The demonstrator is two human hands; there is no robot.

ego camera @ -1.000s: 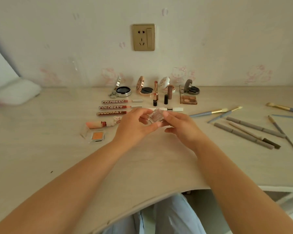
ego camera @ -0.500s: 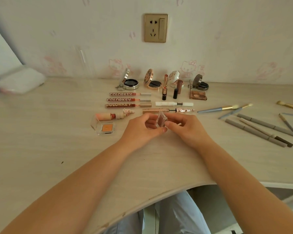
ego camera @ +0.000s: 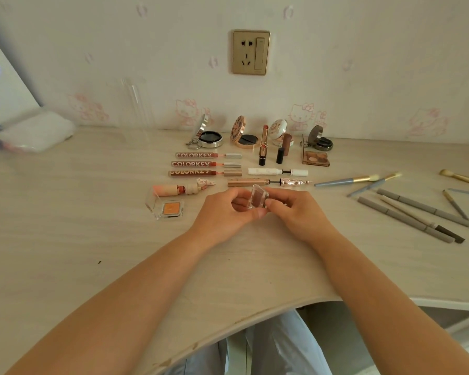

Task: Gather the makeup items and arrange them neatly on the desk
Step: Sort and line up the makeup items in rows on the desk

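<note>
1. My left hand (ego camera: 224,212) and my right hand (ego camera: 295,212) meet just above the desk (ego camera: 65,253), fingers of both curled round one small eyeshadow case (ego camera: 257,198).
2. The eyeshadow case is a square of clear hard plastic holding a matte brown pan; it stands tilted on edge between my fingertips, just in front of the gold mascara (ego camera: 268,182).
3. The desk is pale wood-grain laminate with a curved front edge, chipped in places.
4. Left of my hands lies an orange blush case (ego camera: 168,207), clear plastic, its lid hinged up.
5. Behind it lies a peach tube (ego camera: 182,188); further back, three glossy lip tubes (ego camera: 206,163) marked COLORKEY lie in parallel rows.
6. At the wall, round metal-rimmed compacts (ego camera: 209,136) stand with lids raised, beside an upright lipstick (ego camera: 263,147).
7. A white mascara (ego camera: 278,171) lies behind the gold one.
8. To the right, matte grey pencils (ego camera: 417,212) and gold-ferruled brushes (ego camera: 363,180) lie scattered at angles.
9. Compared with half a second ago, the case is turned more toward me, so its brown pan shows; both hands remain on it at the same spot on the desk.
</note>
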